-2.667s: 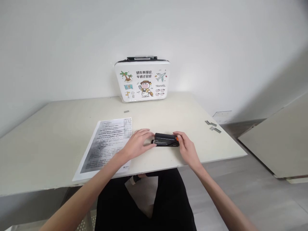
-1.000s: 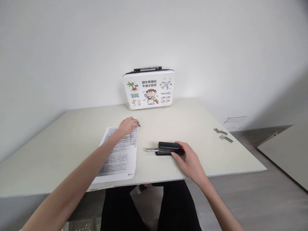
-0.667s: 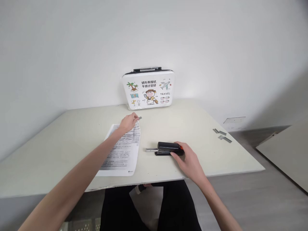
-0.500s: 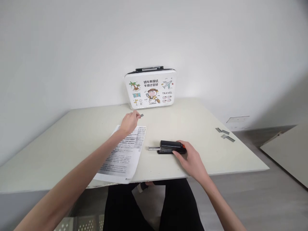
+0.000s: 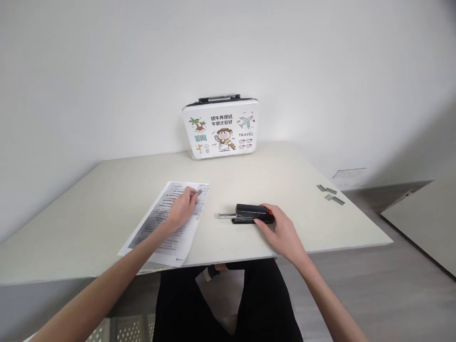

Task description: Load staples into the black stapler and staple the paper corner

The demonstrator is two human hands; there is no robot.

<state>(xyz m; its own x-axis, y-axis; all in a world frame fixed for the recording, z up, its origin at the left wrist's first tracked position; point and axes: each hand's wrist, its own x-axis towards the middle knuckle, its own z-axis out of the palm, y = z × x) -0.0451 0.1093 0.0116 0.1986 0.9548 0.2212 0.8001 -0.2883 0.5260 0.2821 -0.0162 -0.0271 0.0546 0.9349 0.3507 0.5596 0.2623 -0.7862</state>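
Note:
My left hand (image 5: pixel 183 207) hovers over the printed paper sheet (image 5: pixel 168 219) and pinches a small grey strip of staples (image 5: pixel 200 192) between thumb and fingers. A black stapler (image 5: pixel 249 213) with an orange rear end lies on the table, its metal staple tray pulled out to the left. My right hand (image 5: pixel 280 231) grips the stapler's rear end and holds it down on the pale table (image 5: pixel 107 199).
A white travel-print case (image 5: pixel 221 127) with a black handle stands against the wall at the back. Several loose staple strips (image 5: pixel 331 194) lie near the table's right edge. A tilted board (image 5: pixel 423 213) sits on the floor to the right. My dark-clothed lap is below the front edge.
My left hand reached back, picked the staple strip off the table and brought it toward me over the paper. The stapler's tray has slid out. My right hand stayed on the stapler.

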